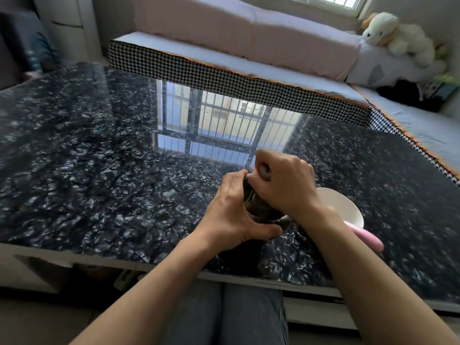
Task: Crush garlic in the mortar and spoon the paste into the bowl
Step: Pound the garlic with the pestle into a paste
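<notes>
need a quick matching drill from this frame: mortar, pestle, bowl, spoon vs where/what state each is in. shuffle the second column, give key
Things:
1. mortar
2. pestle
3. bowl
4. spoon

States:
A. white, on the table behind the right forearm
B. gripped in the right hand, its rounded end showing
C. dark, held round its side by the left hand
D. pink handle lying past the bowl's near rim

Pairs: 1-C, 2-B, 3-A, 4-D

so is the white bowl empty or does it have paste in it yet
Looks empty: the visible inside of the white bowl is plain white, though the right hand hides its near part. The pink spoon lies beside it.
</notes>
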{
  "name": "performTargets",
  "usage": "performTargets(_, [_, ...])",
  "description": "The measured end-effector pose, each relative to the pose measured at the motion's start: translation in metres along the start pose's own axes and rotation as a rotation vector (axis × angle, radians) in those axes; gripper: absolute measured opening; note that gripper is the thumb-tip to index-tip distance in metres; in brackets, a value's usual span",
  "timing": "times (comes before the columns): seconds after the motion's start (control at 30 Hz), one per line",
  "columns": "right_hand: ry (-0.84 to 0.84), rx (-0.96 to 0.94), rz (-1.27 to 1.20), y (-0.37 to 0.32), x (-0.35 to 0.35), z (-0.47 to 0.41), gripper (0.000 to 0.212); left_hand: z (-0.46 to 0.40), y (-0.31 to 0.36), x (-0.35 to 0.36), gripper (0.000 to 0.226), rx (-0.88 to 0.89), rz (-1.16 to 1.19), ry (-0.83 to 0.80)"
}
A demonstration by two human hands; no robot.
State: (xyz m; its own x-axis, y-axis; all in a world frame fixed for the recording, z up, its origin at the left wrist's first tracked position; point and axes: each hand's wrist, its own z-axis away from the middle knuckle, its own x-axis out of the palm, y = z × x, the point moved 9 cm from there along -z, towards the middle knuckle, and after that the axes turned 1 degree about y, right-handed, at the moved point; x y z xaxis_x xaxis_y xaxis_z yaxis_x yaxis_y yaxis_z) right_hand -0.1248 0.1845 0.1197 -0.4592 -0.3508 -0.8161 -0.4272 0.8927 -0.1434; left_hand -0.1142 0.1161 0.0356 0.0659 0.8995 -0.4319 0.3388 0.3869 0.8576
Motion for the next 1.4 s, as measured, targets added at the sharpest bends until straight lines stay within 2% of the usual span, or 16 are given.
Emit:
performTargets(0.17, [0.225,0.083,-0.13,0.009,-0.043,-0.014,0.016,-0.001,-0.002,0.0,0.116,-0.013,-0.038,-0.007])
performTargets(0.3, [0.008,0.029,-0.037,0.001,0.003,0.0,0.022,-0.001,0.001,0.001,0.108,-0.009,-0.011,-0.007])
performTargets(0.37, [-0.02,0.037,-0.031,0.004,0.009,0.001,0.02,-0.001,0.001,0.0,0.105,-0.008,-0.006,0.0])
performTargets(0.43, [-0.003,0.039,-0.023,0.005,-0.002,-0.003,0.014,0.0,-0.001,0.0,0.109,-0.013,-0.012,-0.001])
performTargets(0.6, [0.199,0.039,-0.081,0.005,-0.035,-0.009,0.011,0.0,-0.003,0.001,0.117,-0.021,-0.028,-0.013])
performTargets(0.67, [0.151,-0.012,0.013,-0.003,-0.018,-0.001,0.014,0.0,-0.001,0.001,0.109,-0.013,-0.012,-0.012])
performTargets(0.77, [0.054,-0.025,0.013,-0.002,0.006,0.005,0.015,-0.001,0.001,0.001,0.1,-0.005,0.005,-0.008])
performTargets(0.97, [0.219,0.068,-0.074,0.012,-0.036,-0.007,0.012,0.0,-0.002,0.002,0.118,-0.018,-0.02,-0.011])
performTargets(1.07, [0.089,0.0,0.017,0.0,-0.012,0.0,0.015,-0.001,0.0,0.001,0.11,-0.007,-0.009,-0.006])
performTargets(1.17, [-0.027,0.009,-0.012,0.002,0.009,0.003,0.016,0.0,0.001,0.0,0.104,0.003,-0.006,0.005])
performTargets(1.23, [0.021,0.039,-0.042,0.009,-0.003,-0.003,0.013,0.0,0.001,0.001,0.109,0.002,-0.01,0.007])
performTargets(1.33, [0.21,0.122,-0.172,0.019,-0.034,-0.009,0.011,0.0,-0.001,0.002,0.117,-0.001,-0.034,0.002])
performTargets(1.4, [0.186,0.104,-0.156,0.013,-0.031,-0.008,0.015,0.0,-0.001,0.002,0.116,0.001,-0.034,0.005])
